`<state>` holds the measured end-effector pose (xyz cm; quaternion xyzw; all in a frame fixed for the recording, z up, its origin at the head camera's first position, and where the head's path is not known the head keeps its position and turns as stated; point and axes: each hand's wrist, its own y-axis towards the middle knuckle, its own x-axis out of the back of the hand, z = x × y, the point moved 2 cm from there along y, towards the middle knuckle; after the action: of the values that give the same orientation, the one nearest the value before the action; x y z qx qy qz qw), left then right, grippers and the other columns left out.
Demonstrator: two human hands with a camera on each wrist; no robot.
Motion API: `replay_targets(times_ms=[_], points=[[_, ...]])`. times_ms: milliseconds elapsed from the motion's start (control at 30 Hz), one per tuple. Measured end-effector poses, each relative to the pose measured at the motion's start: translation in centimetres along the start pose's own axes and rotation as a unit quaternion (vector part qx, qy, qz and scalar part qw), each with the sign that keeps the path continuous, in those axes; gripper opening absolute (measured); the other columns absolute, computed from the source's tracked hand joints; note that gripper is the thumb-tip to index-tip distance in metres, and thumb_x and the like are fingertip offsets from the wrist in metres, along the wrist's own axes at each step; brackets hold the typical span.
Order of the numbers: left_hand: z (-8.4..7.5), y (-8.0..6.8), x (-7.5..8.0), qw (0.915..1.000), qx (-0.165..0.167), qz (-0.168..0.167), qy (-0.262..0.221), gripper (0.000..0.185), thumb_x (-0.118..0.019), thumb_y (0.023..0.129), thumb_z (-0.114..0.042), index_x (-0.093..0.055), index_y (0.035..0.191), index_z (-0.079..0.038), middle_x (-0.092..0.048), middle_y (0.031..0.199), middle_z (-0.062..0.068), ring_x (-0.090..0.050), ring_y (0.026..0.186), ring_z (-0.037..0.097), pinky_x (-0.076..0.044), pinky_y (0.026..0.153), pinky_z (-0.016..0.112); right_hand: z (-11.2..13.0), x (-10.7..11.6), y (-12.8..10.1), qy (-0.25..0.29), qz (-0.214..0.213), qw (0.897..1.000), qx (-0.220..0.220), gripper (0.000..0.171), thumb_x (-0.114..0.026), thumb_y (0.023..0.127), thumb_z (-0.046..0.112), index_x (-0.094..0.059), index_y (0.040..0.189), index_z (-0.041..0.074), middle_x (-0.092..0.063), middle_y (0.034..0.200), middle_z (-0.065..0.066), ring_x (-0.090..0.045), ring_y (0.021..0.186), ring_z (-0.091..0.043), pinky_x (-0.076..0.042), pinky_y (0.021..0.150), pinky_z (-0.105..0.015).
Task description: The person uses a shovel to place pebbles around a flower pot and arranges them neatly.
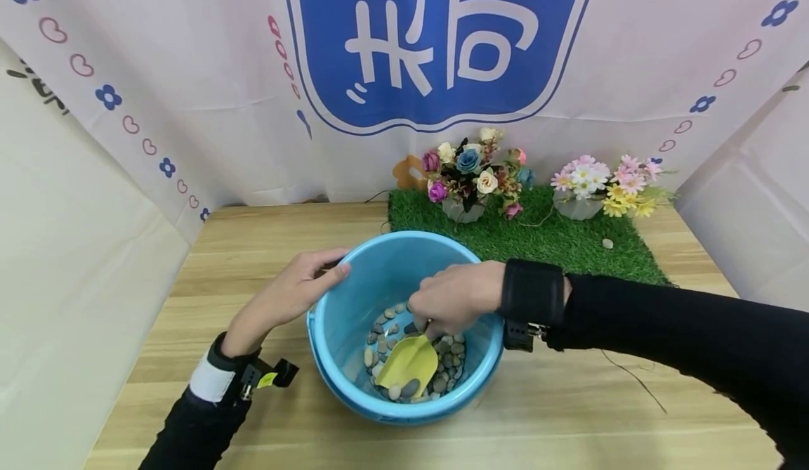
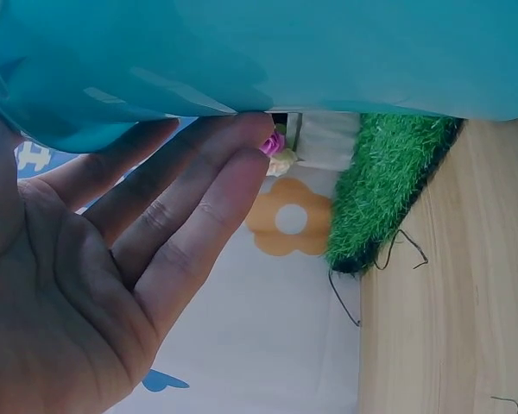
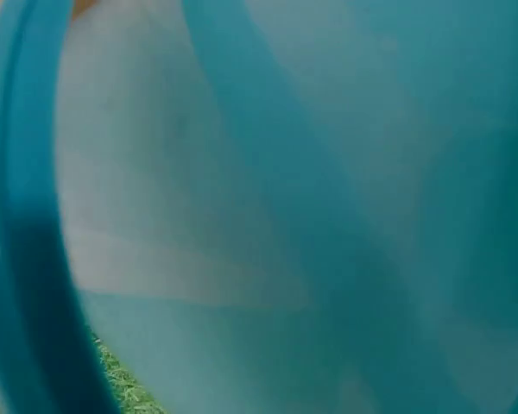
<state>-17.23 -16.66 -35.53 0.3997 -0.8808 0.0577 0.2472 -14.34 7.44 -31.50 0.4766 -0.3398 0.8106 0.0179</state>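
Observation:
A light blue bucket [image 1: 335, 379] stands on the wooden table, with grey and white pebbles [image 1: 445, 364] over its bottom. My right hand [image 1: 451, 298] reaches down inside and grips the handle of a yellow shovel [image 1: 411, 364]. The shovel's blade lies among the pebbles, a few of them at its front edge. At the bucket's left side, my left hand [image 1: 291, 291] holds the rim, thumb over the edge and the other fingers [image 2: 194, 233] along the outer wall. In the right wrist view, the blurred bucket wall [image 3: 242, 172] fills most of the picture and hides the right hand.
Behind the bucket lies a green artificial grass mat [image 1: 537, 242] bearing two pots of flowers, one mixed roses [image 1: 470, 175], one daisies [image 1: 600, 185]. A single pebble [image 1: 607, 243] rests on the mat. A printed cloth [image 1: 240, 133] hangs at the back.

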Motion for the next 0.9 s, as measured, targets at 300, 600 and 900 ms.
replay_targets(times_ms=[300, 600, 900], points=[[0.0, 0.1, 0.0, 1.0, 0.002, 0.0, -0.004, 0.038, -0.045, 0.108, -0.012, -0.053, 0.14, 0.006, -0.07, 0.113, 0.022, -0.075, 0.079, 0.018, -0.063, 0.062, 0.036, -0.5, 1.1, -0.7, 0.039, 0.031, 0.999, 0.017, 0.045, -0.06, 0.105, 0.016, -0.046, 0.062, 0.018, -0.033, 0.06, 0.006, -0.031, 0.051, -0.007, -0.026, 0.051, -0.021], [0.1, 0.0, 0.0, 1.0, 0.005, -0.001, -0.007, 0.037, -0.045, 0.109, -0.012, -0.054, 0.14, 0.006, -0.069, 0.114, 0.023, -0.075, 0.08, 0.019, -0.063, 0.062, 0.036, -0.5, 1.7, -1.1, 0.04, 0.046, 0.997, 0.042, 0.047, -0.059, 0.105, 0.016, -0.041, 0.062, 0.019, -0.028, 0.062, 0.005, -0.028, 0.054, -0.008, -0.025, 0.055, -0.022], [0.1, -0.1, 0.0, 1.0, 0.004, -0.001, -0.003, 0.038, -0.045, 0.109, -0.012, -0.053, 0.141, 0.006, -0.069, 0.115, 0.023, -0.075, 0.081, 0.018, -0.063, 0.063, 0.035, -1.1, 2.2, -1.3, 0.069, 0.054, 0.994, 0.072, 0.039, -0.057, 0.106, 0.013, -0.056, 0.067, 0.017, -0.043, 0.062, 0.006, -0.038, 0.054, -0.006, -0.03, 0.056, -0.022]])
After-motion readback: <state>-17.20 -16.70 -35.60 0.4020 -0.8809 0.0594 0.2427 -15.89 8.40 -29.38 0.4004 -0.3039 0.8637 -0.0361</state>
